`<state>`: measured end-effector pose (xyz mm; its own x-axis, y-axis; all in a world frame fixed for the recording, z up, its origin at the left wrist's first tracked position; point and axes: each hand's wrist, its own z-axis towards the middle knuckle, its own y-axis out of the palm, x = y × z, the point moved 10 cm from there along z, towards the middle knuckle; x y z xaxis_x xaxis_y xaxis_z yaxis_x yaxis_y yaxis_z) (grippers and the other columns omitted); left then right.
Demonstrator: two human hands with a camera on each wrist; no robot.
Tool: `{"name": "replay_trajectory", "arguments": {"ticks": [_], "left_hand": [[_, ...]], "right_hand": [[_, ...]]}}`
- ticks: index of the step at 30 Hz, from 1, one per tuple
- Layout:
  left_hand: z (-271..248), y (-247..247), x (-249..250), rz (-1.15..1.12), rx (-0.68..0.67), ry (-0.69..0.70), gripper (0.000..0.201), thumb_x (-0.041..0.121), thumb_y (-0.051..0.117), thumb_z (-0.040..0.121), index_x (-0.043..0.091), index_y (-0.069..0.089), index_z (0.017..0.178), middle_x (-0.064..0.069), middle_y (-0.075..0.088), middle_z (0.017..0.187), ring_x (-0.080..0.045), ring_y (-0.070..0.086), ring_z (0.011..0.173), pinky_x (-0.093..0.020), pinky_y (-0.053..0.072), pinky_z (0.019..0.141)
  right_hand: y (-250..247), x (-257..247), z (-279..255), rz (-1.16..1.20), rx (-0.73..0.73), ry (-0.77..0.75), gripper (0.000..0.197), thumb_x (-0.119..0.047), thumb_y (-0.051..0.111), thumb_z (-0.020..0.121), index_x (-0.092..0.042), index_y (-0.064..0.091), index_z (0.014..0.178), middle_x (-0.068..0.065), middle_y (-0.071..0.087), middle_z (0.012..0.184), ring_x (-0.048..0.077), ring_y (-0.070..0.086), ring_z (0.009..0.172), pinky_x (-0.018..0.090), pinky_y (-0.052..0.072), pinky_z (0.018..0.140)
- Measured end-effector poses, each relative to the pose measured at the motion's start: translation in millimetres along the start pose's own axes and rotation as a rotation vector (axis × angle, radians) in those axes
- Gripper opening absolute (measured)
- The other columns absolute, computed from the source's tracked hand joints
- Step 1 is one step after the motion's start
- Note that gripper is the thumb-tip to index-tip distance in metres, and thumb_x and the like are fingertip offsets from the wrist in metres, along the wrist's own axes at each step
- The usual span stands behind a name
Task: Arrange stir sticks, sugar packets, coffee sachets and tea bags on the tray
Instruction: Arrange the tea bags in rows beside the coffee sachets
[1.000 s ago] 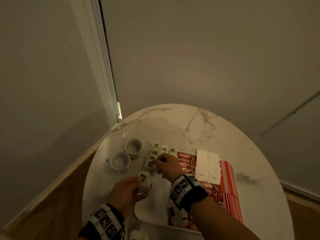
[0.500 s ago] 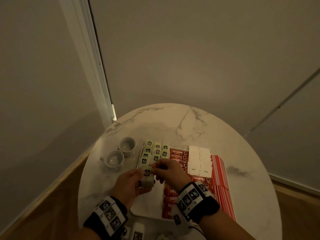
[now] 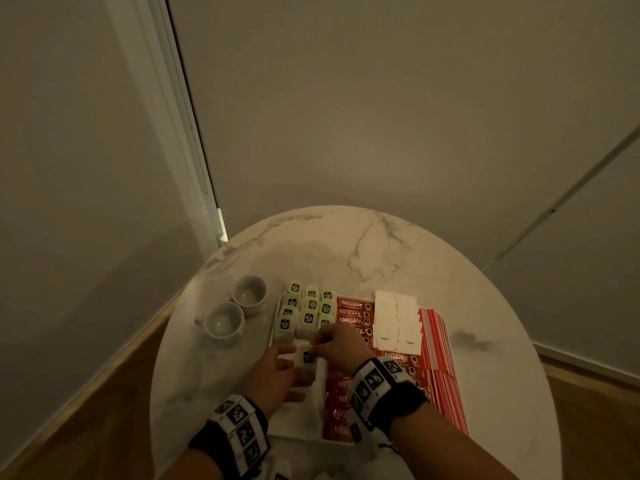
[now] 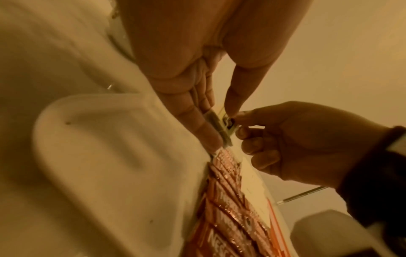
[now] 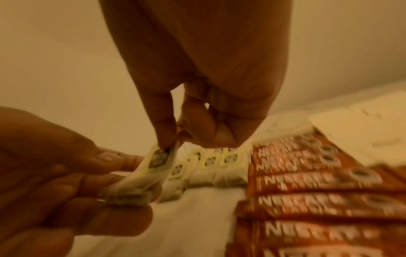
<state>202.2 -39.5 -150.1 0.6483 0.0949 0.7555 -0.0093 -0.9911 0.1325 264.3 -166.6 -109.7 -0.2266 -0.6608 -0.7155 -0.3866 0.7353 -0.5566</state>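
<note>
Both hands, left hand point(image 3: 277, 372) and right hand point(image 3: 341, 344), pinch one tea bag point(image 3: 306, 356); looks light and floppy, so grab the tag end.

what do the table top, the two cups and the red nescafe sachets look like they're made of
Table top: looks like marble or a marble-look slab, white with grey veins, smooth. Cups: likely glazed ceramic, plain pale and thick-walled. Nescafe sachets: probably foil-laminated film, glossy red with bright glints along their edges.

Black wristbands point(image 3: 386, 393) with checkered markers
</note>
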Motion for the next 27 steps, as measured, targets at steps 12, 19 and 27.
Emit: {"name": "replay_trajectory", "arguments": {"ticks": [12,19,27], "left_hand": [[25,-14,-13,0.094,0.044,-0.004,0.026,-0.001,0.052,0.089,0.021,0.058,0.101,-0.006,0.052,0.119,-0.025,0.056,0.107,-0.03,0.052,0.072],[29,-22,-10,0.169,0.11,0.028,0.034,0.0,0.051,0.089,0.016,0.057,0.119,-0.008,0.05,0.125,-0.024,0.054,0.108,-0.028,0.05,0.074],[29,-27,7,0.456,0.181,0.151,0.03,0.007,0.056,0.086,0.027,0.057,0.108,-0.003,0.04,0.124,-0.018,0.055,0.095,-0.039,0.051,0.089]], "right_hand": [[3,17,46,-0.141,0.098,0.184,0.013,-0.014,0.064,0.086,-0.011,0.072,0.096,0.004,0.07,0.1,0.015,0.063,0.089,0.025,0.051,0.081],[-2,15,57,-0.151,0.119,0.196,0.01,-0.015,0.064,0.086,-0.012,0.069,0.094,0.005,0.068,0.102,0.018,0.064,0.093,0.026,0.052,0.081],[-6,14,56,-0.161,0.148,0.182,0.01,-0.013,0.061,0.088,-0.013,0.066,0.096,0.005,0.068,0.102,0.018,0.063,0.091,0.026,0.052,0.079]]}}
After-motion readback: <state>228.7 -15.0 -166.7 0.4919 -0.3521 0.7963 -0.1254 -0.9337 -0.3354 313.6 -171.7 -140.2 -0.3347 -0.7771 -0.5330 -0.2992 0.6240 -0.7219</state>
